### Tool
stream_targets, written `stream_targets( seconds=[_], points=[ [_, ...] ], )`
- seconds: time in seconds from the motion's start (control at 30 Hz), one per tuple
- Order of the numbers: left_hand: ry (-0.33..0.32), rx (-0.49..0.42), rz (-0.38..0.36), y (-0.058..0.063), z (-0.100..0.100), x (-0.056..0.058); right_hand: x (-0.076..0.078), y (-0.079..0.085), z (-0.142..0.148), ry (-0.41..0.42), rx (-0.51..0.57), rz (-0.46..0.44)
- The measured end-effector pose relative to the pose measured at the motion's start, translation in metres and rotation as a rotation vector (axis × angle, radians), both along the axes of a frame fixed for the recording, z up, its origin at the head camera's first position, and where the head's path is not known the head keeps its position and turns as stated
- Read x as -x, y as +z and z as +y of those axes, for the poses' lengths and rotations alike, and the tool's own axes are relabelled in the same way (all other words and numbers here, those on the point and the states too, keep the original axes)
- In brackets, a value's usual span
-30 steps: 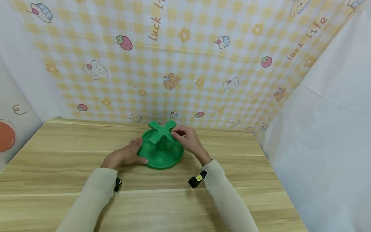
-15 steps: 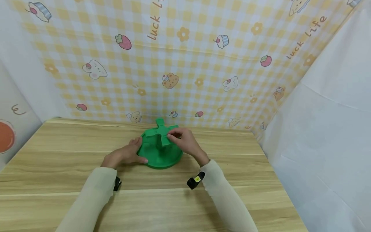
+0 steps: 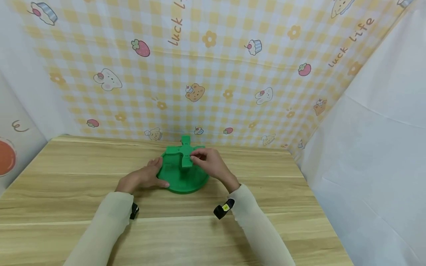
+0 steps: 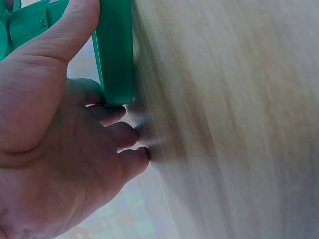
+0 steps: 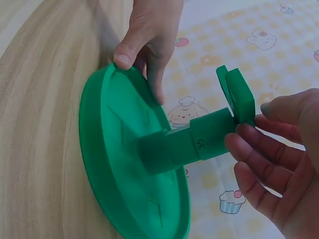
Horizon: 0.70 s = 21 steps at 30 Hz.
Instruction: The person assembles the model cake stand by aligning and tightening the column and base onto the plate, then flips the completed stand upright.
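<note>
A green round base (image 3: 181,186) with a raised rim lies on the wooden table. From its middle rises a green post (image 5: 182,142), marked with the number 35 in the right wrist view. A flat green cross-shaped piece (image 3: 186,150) tops the post, its arms over the base. My left hand (image 3: 146,176) grips the base's left rim, thumb on the near side and fingers around the outer edge. At the cross's right side, my right hand (image 3: 214,162) pinches one of its arms between thumb and fingers. Those fingertips partly hide the cross in the head view.
The wooden table (image 3: 179,240) reaches back to a yellow checked cloth (image 3: 229,77) with cartoon prints. White cloth (image 3: 362,147) hangs along the right side. Each wrist wears a black camera strap (image 3: 223,208).
The cross has turned clockwise on its post, from a diagonal stance to nearly square with the table. My right hand has shifted slightly left with it; the left hand has stayed on the rim.
</note>
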State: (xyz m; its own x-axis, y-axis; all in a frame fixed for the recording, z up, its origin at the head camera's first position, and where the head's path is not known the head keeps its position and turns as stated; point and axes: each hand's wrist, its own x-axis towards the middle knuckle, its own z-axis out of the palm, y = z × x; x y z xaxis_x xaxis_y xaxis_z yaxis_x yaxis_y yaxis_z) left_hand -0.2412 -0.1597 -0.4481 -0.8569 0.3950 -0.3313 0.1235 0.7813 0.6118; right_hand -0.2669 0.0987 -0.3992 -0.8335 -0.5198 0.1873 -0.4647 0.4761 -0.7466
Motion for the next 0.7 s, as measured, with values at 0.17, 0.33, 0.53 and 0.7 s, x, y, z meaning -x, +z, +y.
stream_targets(
  seconds=[0.17,0.33,0.53,0.7],
  points=[
    [0.003,-0.013,-0.008,0.002,-0.001,-0.002,0.002,0.006,0.001,-0.097,0.071,0.04],
    [0.004,-0.016,-0.01,0.003,0.0,-0.003,0.01,0.008,0.005,-0.228,0.131,0.166],
    [0.006,-0.015,-0.013,0.002,0.0,-0.002,0.016,0.002,0.011,-0.153,0.044,0.106],
    [0.001,-0.007,-0.003,0.002,0.0,-0.002,0.017,0.0,0.011,-0.098,0.041,0.092]
  ],
)
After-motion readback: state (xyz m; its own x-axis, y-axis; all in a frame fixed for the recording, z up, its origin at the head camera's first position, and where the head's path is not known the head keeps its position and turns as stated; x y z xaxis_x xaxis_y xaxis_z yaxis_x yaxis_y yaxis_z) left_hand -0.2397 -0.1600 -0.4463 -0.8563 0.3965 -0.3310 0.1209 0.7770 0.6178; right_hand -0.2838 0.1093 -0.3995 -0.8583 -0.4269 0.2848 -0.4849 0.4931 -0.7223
